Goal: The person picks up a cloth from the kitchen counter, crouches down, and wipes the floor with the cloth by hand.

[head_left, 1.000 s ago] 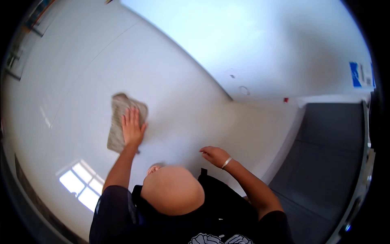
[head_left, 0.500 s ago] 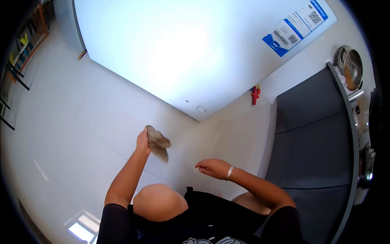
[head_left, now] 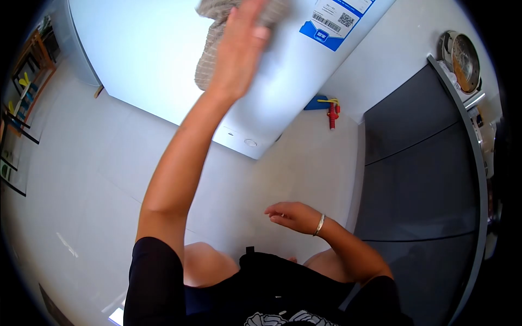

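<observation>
My left hand (head_left: 238,57) holds a brown striped cloth (head_left: 208,57) against the smooth white panel (head_left: 147,49) of a large box-like appliance, at the top of the view. The cloth is bunched under and beside the fingers, and part of it runs out past the top edge. The fingertips are blurred. My right hand (head_left: 293,216), with a bracelet at the wrist, hovers above the pale floor (head_left: 261,185). Its fingers are loosely bent with a gap to the thumb, and nothing is in it.
A blue and white label (head_left: 331,24) is on the panel. Beside the panel's right edge lie a red item (head_left: 333,117) and a blue object (head_left: 317,102). Dark grey cabinets (head_left: 418,185) line the right, with a metal pan (head_left: 465,62) above. A rack (head_left: 22,103) stands far left.
My left hand has lifted the cloth from the floor and moved it up onto the white panel. The view has shifted toward the appliance and cabinets. My right hand still hovers with nothing in it.
</observation>
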A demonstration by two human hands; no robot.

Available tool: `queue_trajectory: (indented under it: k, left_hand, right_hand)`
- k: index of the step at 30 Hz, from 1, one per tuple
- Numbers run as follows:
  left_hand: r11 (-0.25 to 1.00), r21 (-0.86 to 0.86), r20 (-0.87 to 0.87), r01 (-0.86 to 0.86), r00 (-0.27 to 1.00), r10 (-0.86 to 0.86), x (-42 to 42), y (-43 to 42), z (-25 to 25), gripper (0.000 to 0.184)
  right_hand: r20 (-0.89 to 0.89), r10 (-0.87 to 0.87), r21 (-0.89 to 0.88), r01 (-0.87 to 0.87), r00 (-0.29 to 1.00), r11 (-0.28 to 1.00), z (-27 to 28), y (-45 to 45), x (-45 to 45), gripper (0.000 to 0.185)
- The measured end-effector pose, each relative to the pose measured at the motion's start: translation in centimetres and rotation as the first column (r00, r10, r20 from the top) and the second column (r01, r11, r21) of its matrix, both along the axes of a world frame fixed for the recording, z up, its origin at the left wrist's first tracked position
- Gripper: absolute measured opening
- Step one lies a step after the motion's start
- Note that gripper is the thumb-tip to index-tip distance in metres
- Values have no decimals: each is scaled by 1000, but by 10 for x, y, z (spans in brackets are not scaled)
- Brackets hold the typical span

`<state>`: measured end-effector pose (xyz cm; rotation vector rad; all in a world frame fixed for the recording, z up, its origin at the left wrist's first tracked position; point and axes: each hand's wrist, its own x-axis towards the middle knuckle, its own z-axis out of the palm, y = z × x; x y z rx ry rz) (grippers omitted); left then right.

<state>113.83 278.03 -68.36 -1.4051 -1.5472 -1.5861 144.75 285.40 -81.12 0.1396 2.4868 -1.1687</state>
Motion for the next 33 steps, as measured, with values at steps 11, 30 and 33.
queue_trajectory:
  k: [11,30,33]
  left_hand:
    - [891,-438,-69,-121,992,101,47,52,-228,40]
    - [652,-16,783,-758,396,480,-62,31,-252,54]
    - [651,182,981,-736,181,-70,-84,34,-337,52]
  right_hand:
    - [55,-109,-29,110,993,993,-3,8,20,30]
    - [198,-228,-108,253,953,962,-7,10,20,29]
    - [265,-244,-56,268,933,962,-6,5,17,30]
